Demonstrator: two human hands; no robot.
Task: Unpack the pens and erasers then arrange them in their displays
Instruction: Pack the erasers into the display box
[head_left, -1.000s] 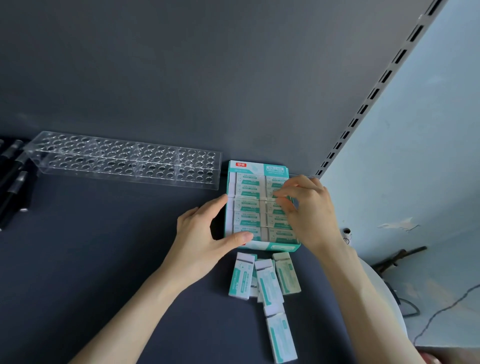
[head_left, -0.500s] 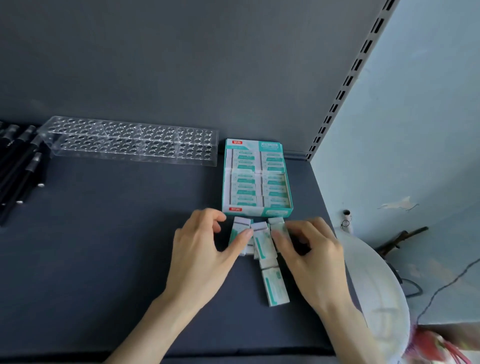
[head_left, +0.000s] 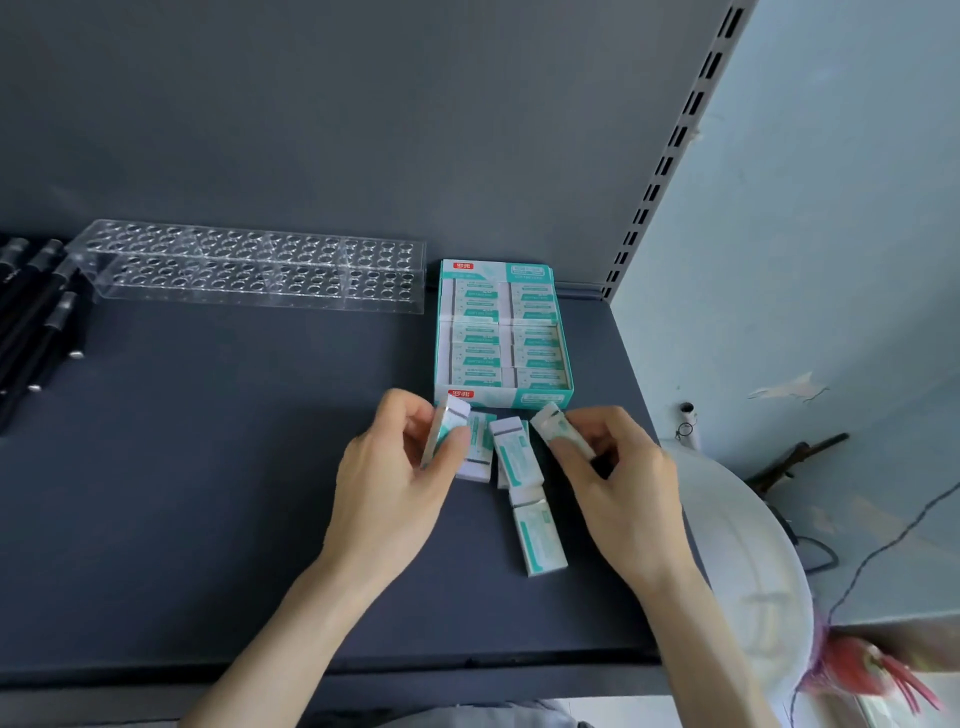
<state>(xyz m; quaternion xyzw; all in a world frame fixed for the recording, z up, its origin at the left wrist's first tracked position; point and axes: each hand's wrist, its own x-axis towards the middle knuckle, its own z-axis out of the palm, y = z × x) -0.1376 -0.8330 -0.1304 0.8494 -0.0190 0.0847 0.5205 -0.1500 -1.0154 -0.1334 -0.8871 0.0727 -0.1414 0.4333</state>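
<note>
Since half a second ago, your hands have each lifted an eraser off the little pile in front of the box. Before that, both hands lay low over the loose ones.

Your left hand (head_left: 395, 493) now pinches a paper-sleeved eraser (head_left: 447, 426) between thumb and curled fingers. It is tipped on edge, with its white end up, just in front of the box's left corner. Your right hand (head_left: 623, 493) grips a second eraser (head_left: 548, 421) the same way, thumb on top. That one is tilted, with its white end pointing toward the box's front wall.

Between your hands three more lie flat on the dark grey shelf (head_left: 208, 467). A partly hidden eraser (head_left: 479, 452) sits under your left fingers. A middle eraser (head_left: 514, 454) is just beside it. A nearest eraser (head_left: 540, 540) lies closer to you, its far end touching the middle one's near end.

The teal display box (head_left: 514, 399) stands at the back right of the shelf, its two columns filled with packed erasers (head_left: 478, 338).

To its left, against the back panel, is the clear acrylic pen stand (head_left: 249, 270), with its holes showing. The black pens (head_left: 36, 322) lie loose at the far left edge.

A slotted metal upright (head_left: 670, 156) runs up the right side. A white rounded object (head_left: 743, 545) sits beyond your right wrist; I cannot tell what it is.
</note>
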